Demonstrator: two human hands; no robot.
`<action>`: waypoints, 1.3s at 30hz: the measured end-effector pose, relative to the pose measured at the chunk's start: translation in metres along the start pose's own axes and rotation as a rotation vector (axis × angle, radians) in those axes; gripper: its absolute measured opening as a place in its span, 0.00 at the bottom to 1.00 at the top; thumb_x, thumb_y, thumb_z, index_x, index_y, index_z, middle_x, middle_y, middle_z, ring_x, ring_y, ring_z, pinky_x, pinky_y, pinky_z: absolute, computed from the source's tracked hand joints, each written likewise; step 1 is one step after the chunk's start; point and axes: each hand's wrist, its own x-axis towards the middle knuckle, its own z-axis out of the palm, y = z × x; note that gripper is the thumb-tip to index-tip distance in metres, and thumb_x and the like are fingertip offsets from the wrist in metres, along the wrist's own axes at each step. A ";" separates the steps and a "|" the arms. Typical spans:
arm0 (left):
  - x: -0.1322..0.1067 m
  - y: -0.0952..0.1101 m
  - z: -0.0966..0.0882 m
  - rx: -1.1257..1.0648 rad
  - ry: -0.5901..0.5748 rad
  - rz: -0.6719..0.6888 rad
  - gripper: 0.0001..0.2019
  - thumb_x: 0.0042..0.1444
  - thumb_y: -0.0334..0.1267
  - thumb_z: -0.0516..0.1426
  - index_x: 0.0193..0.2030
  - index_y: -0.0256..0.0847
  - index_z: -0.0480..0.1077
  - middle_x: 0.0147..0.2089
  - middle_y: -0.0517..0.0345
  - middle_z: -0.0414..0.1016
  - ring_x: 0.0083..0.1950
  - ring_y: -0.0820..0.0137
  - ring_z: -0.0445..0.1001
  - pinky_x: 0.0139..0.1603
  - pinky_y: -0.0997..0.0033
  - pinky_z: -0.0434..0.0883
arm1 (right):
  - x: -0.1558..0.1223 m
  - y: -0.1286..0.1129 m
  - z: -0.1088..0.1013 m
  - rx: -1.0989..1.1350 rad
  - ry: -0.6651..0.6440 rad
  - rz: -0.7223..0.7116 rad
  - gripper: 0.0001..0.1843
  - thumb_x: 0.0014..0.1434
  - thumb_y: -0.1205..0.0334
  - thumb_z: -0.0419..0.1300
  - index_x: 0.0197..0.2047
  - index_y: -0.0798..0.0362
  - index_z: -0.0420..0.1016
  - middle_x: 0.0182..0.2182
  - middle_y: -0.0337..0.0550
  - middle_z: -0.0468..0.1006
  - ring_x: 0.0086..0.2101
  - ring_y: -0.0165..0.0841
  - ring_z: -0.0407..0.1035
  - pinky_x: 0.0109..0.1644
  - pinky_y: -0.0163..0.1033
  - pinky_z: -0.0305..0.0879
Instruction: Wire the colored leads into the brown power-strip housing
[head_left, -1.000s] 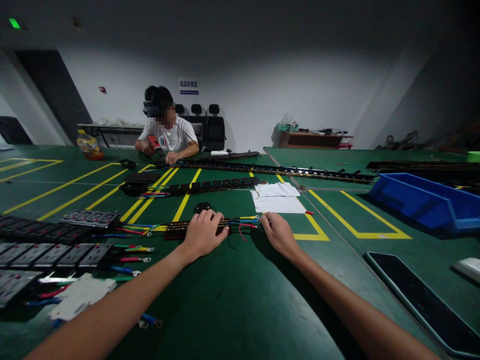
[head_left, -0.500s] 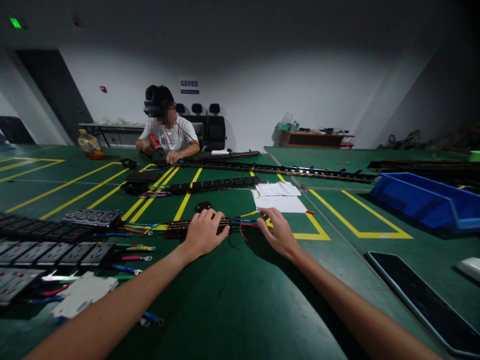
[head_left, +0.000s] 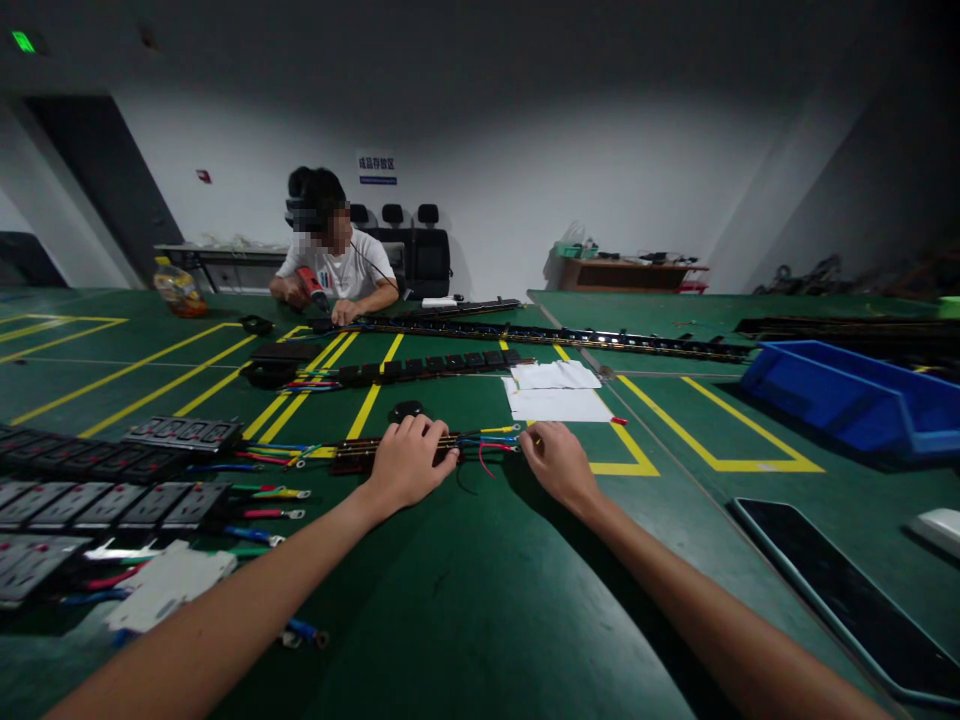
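Black strip (head_left: 355, 455) seems stiff, best gripped mid-length. Left hand (head_left: 409, 460) clasps it; right hand (head_left: 555, 458) curls beside its wires (head_left: 487, 441), hold unclear.

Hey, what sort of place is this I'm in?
Probably an electrical assembly workshop: socket strips with loose wires lie on a green table marked with yellow lines, and a person opposite holds what looks like a power drill.
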 end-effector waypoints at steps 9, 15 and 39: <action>-0.001 -0.001 0.002 -0.005 0.012 0.008 0.18 0.68 0.52 0.51 0.53 0.41 0.72 0.50 0.48 0.75 0.50 0.57 0.72 0.47 0.57 0.68 | -0.002 -0.002 -0.001 0.065 0.080 -0.057 0.14 0.72 0.54 0.49 0.37 0.49 0.70 0.35 0.47 0.77 0.39 0.41 0.69 0.45 0.44 0.63; -0.001 -0.002 0.002 -0.013 0.013 0.011 0.18 0.69 0.53 0.51 0.53 0.42 0.71 0.50 0.49 0.75 0.50 0.58 0.72 0.48 0.58 0.68 | -0.002 -0.002 -0.001 -0.085 0.034 0.018 0.14 0.71 0.55 0.52 0.35 0.49 0.71 0.35 0.47 0.78 0.38 0.40 0.69 0.42 0.42 0.61; 0.000 -0.002 0.002 0.004 0.012 0.016 0.18 0.69 0.52 0.52 0.53 0.41 0.72 0.50 0.49 0.75 0.50 0.57 0.72 0.47 0.57 0.68 | -0.001 -0.002 0.000 0.100 0.006 0.009 0.17 0.73 0.52 0.49 0.43 0.51 0.75 0.40 0.48 0.78 0.42 0.40 0.72 0.47 0.43 0.65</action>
